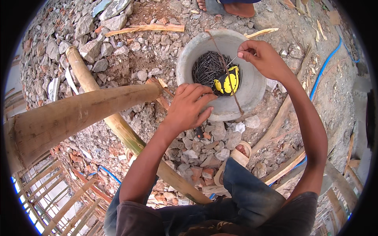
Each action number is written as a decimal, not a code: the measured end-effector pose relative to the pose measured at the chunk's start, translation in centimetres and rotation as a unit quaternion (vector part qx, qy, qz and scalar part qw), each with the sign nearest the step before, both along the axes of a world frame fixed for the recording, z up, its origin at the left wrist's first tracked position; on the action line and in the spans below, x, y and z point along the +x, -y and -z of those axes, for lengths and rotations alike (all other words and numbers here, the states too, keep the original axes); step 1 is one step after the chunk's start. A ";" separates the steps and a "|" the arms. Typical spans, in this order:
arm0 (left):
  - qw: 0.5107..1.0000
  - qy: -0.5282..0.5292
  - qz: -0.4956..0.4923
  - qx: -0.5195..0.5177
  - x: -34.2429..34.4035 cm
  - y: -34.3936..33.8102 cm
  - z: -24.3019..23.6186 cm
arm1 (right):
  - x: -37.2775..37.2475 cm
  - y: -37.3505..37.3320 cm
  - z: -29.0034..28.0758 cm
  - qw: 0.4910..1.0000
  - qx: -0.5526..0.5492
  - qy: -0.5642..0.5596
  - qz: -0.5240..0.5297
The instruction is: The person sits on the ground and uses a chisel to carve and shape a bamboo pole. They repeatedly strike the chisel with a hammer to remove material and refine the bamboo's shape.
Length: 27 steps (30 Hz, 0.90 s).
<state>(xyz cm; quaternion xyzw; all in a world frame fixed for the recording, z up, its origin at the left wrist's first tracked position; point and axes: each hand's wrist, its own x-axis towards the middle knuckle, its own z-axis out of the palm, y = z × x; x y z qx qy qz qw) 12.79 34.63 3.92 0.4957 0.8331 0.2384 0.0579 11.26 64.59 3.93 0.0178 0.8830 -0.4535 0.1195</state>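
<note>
Right of top centre, my right hand (262, 59) pinches a nail (233, 61) slanting down-left toward the pile (205, 67); my left hand (188, 105), grip unclear, overlaps the bucket's (254, 88) lower-left rim.

1. Grey broken stones (91, 49) are lying at the upper left.
2. A thick bamboo pole (84, 108) crosses above a thinner bamboo pole (85, 74).
3. A blue hose (317, 80) curves at the right.
4. At the top is another person's foot (239, 10).

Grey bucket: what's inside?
In the grey bucket: dark nails and a yellow-and-black tape measure. Whatever lies beneath them is covered.
</note>
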 end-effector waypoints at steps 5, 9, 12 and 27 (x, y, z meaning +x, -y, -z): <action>0.989 0.098 -0.022 0.110 1.1 1.2 -1.7 | 1.3 0.5 -6.0 0.973 -0.136 -0.163 0.088; 0.990 0.134 0.037 -0.028 4.9 4.6 -3.8 | 3.5 6.9 -9.2 0.961 -0.181 -0.207 0.033; 0.958 0.124 0.140 -0.216 6.3 9.5 -5.1 | 4.9 11.1 -9.4 0.965 -0.127 -0.217 -0.080; 0.925 0.267 0.100 -0.253 -1.4 20.0 -5.7 | 11.7 26.4 4.2 0.940 -0.290 0.036 0.175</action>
